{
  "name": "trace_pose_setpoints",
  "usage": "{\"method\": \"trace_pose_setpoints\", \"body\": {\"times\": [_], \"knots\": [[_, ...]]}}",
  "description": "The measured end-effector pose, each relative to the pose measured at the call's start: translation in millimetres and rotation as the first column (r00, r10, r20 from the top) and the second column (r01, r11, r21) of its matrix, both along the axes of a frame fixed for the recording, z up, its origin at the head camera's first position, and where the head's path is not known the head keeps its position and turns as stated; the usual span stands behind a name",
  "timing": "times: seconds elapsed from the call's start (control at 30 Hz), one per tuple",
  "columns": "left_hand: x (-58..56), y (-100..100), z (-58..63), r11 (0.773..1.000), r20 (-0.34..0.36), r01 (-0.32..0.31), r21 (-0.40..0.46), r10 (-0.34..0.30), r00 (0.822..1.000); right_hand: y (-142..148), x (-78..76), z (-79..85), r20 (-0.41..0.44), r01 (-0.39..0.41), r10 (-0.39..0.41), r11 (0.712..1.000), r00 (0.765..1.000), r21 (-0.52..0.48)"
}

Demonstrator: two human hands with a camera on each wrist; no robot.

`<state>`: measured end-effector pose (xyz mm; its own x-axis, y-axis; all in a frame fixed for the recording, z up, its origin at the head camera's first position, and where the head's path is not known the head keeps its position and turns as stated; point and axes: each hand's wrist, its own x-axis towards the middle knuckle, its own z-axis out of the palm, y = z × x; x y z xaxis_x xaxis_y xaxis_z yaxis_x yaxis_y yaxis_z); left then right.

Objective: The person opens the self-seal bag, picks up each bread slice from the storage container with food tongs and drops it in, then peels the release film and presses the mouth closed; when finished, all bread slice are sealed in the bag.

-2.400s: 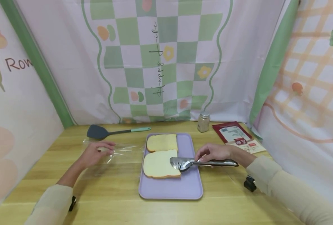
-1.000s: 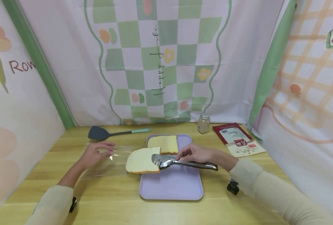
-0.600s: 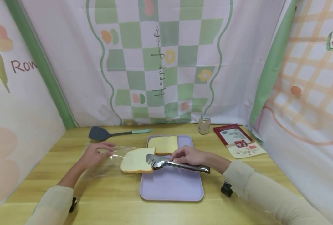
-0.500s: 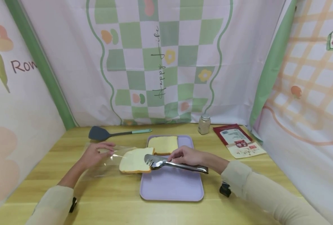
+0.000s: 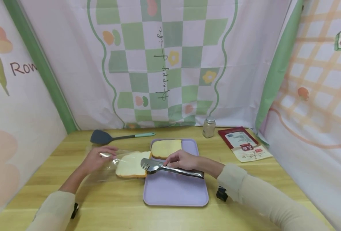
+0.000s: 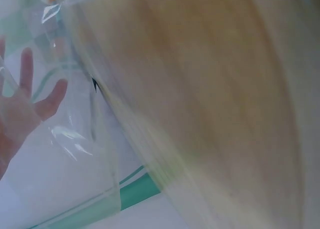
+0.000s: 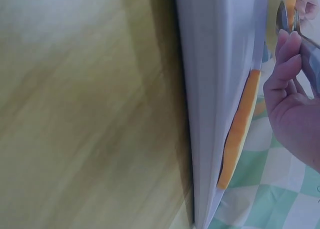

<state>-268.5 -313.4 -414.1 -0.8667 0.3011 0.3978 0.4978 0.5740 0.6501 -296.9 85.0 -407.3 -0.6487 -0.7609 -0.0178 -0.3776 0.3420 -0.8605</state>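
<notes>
My right hand point(image 5: 184, 160) holds metal tongs point(image 5: 173, 169) whose ends clamp the edge of a bread slice point(image 5: 131, 164). That slice spans the left rim of the lilac tray point(image 5: 176, 195), its far part overlapping a clear plastic bag point(image 5: 101, 176). My left hand point(image 5: 96, 159) is at the bag; in the left wrist view its fingers point(image 6: 26, 71) are straight and spread, seen through the film. A second bread slice point(image 5: 166, 148) lies at the tray's far end. The right wrist view shows my right thumb and fingers around the tongs.
A dark spatula point(image 5: 102, 137) with a mint handle lies behind the bag. Behind the tray's right corner stands a small glass jar point(image 5: 209, 127). A red and cream packet point(image 5: 244, 144) lies at the right. A printed curtain point(image 5: 170, 64) closes off the table's back.
My right hand has lifted the front slice with the tongs and carried it left across the tray rim to the bag. The left hand has stayed nearly still.
</notes>
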Motion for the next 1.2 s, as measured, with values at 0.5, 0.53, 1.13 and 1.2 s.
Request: {"method": "trace_pose_setpoints", "body": {"times": [0.5, 0.53, 1.13, 1.2], "knots": [[0.8, -1.0, -1.0, 1.0, -0.04, 0.003, 0.016, -0.002, 0.999, -22.7, -4.0, 6.2, 0.006, -0.001, 0.0, 0.998, 1.0, 0.059], [0.2, -1.2, -1.5, 1.0, -0.044, 0.004, 0.018, -0.003, 0.999, -24.3, -4.3, 6.5, 0.005, -0.006, 0.005, 0.998, 1.0, 0.056], [0.3, -1.9, -1.5, 1.0, -0.048, -0.01, 0.019, 0.011, 0.999, -41.5, -9.1, 15.6, 0.009, -0.079, 0.079, 0.995, 0.997, 0.068], [-0.1, -2.7, -1.4, 1.0, -0.014, -0.018, 0.017, 0.018, 1.0, -40.5, -10.5, 17.9, 0.016, -0.09, 0.089, 0.993, 0.996, 0.077]]}}
